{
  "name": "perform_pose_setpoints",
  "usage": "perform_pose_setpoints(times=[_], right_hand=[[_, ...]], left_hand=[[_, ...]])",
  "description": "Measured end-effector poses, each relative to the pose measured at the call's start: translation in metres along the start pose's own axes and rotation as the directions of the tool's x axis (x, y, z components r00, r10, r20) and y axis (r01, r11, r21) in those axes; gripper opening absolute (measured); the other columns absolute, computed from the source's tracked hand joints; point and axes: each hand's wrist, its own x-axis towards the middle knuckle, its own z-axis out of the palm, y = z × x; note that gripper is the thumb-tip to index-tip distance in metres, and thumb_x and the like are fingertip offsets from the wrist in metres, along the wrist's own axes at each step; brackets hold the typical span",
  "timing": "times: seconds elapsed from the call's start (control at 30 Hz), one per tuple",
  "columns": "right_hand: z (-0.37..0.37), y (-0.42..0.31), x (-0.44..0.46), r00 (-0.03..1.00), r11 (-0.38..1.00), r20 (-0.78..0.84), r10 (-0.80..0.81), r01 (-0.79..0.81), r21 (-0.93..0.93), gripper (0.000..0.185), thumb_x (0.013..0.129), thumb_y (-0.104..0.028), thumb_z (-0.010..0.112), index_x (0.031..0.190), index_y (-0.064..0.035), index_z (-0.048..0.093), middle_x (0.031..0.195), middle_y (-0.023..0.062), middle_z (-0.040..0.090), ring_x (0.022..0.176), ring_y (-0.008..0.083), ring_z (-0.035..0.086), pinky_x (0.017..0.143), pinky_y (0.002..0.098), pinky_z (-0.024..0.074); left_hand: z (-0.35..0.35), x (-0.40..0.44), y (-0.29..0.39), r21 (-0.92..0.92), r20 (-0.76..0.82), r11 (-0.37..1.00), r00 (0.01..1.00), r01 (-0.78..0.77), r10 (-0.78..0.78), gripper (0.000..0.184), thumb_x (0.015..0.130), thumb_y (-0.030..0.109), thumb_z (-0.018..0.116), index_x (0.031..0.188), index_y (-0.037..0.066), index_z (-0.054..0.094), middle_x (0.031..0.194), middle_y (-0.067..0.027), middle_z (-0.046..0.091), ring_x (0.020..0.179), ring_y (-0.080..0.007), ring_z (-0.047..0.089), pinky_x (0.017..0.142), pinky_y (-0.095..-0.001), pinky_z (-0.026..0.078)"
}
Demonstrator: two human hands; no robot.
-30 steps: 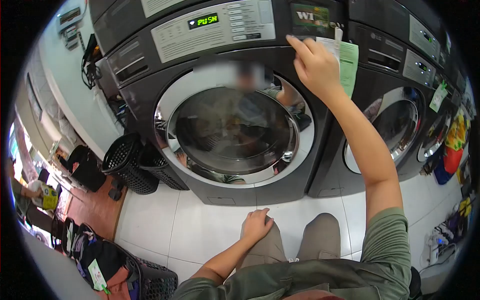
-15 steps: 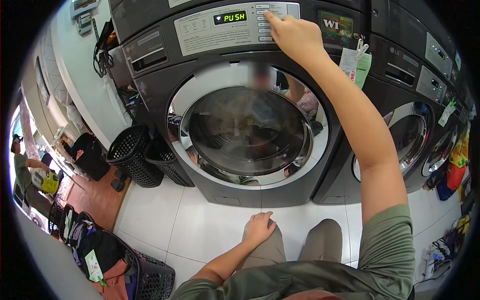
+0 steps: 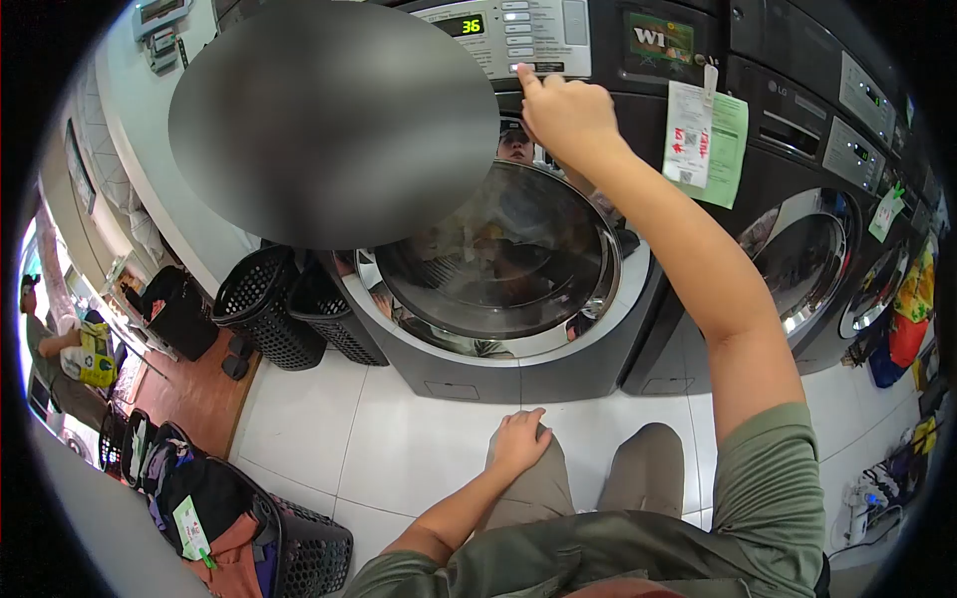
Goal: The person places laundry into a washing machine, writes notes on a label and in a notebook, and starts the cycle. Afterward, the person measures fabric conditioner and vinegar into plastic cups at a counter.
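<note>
- Right hand (image 3: 572, 115), index finger extended, others curled, held nothing, touching the control panel (image 3: 548, 28)'s bottom button (image 3: 520, 68).
- Left hand (image 3: 519, 443), loosely open and empty, rested on a knee (image 3: 544, 470).

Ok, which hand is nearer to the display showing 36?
Right. The right hand is at the bottom button, below and right of the display; the left hand rests on the knee, far below.

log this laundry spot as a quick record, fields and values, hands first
right hand: index fingertip at the lowest button of the control panel
left hand: resting on the left knee
display: reads 36
washer door: shut
clipped slips: white slip overlapping green slip
laundry basket: lower left, heaped with clothes
far left: another person with a yellow-green bag
</note>
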Motion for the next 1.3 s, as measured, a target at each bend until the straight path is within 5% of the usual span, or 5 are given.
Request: perform_pose_setpoints(times=[0.4, 0.53, 0.7, 0.97, 1.3], right_hand=[[-0.195, 0.032, -0.287, 0.834, 0.609, 0.550, 0.043, -0.458, 0.647, 0.043, 0.079, -0.032, 0.059, 0.118, -0.0175, 0.052, 0.082, 0.0084, 0.059, 0.076, 0.0277, 0.059, 0.063, 0.0366, 0.0463], [-0.349, 0.002, -0.592, -0.144, -0.171, 0.441, 0.886, -0.985, 0.021, 0.035, 0.079, -0.017, 0.056, 0.110, -0.0018, 0.054, 0.102, 0.0190, 0.058, 0.094, 0.0288, 0.057, 0.078, 0.0356, 0.0461], [-0.572, -0.186, -0.658, -0.891, -0.725, -0.197, 0.409, -0.187, -0.663, 0.030, 0.083, -0.016, 0.048, 0.105, 0.0046, 0.050, 0.105, 0.0251, 0.054, 0.098, 0.0363, 0.053, 0.083, 0.0413, 0.0410], [-0.470, -0.271, -0.582, -0.898, -0.995, -0.428, -0.103, 0.098, 0.033, 0.034, 0.084, -0.020, 0.051, 0.107, 0.0045, 0.050, 0.103, 0.0220, 0.056, 0.094, 0.0330, 0.055, 0.079, 0.0399, 0.0433], [-0.368, -0.276, -0.590, -0.872, -0.586, -0.391, -0.295, -0.158, 0.795, 0.040, 0.084, -0.026, 0.055, 0.109, 0.0044, 0.051, 0.102, 0.0182, 0.058, 0.089, 0.0288, 0.057, 0.075, 0.0382, 0.0462]], left_hand=[[0.018, -0.006, 0.033, 0.181, 0.078, 0.983, 0.996, 0.028, -0.043, 0.043, 0.071, 0.023, 0.064, 0.109, 0.006, 0.052, 0.101, -0.0111, 0.061, 0.095, -0.0285, 0.055, 0.088, -0.0433, 0.036], [0.072, 0.052, 0.156, -0.143, 0.080, 0.886, 0.887, -0.441, 0.455, 0.043, 0.071, 0.021, 0.066, 0.108, 0.002, 0.054, 0.101, -0.0131, 0.060, 0.095, -0.0305, 0.056, 0.083, -0.0390, 0.039], [0.171, 0.128, 0.308, -0.308, 0.342, 0.686, 0.596, -0.659, 0.726, 0.034, 0.075, 0.018, 0.063, 0.105, 0.004, 0.056, 0.099, -0.0132, 0.061, 0.091, -0.0304, 0.058, 0.078, -0.0361, 0.045], [0.359, 0.247, 0.180, -0.373, 0.813, 0.863, 0.327, -0.340, 0.481, 0.017, 0.079, 0.012, 0.059, 0.095, 0.004, 0.058, 0.077, -0.0074, 0.062, 0.068, -0.0144, 0.058, 0.066, -0.0270, 0.047], [0.465, 0.243, 0.118, 0.393, 0.913, 0.651, -0.194, 0.650, -0.358, 0.036, 0.084, 0.028, 0.050, 0.107, 0.002, 0.056, 0.098, -0.0163, 0.060, 0.088, -0.0283, 0.059, 0.074, -0.0361, 0.048]])
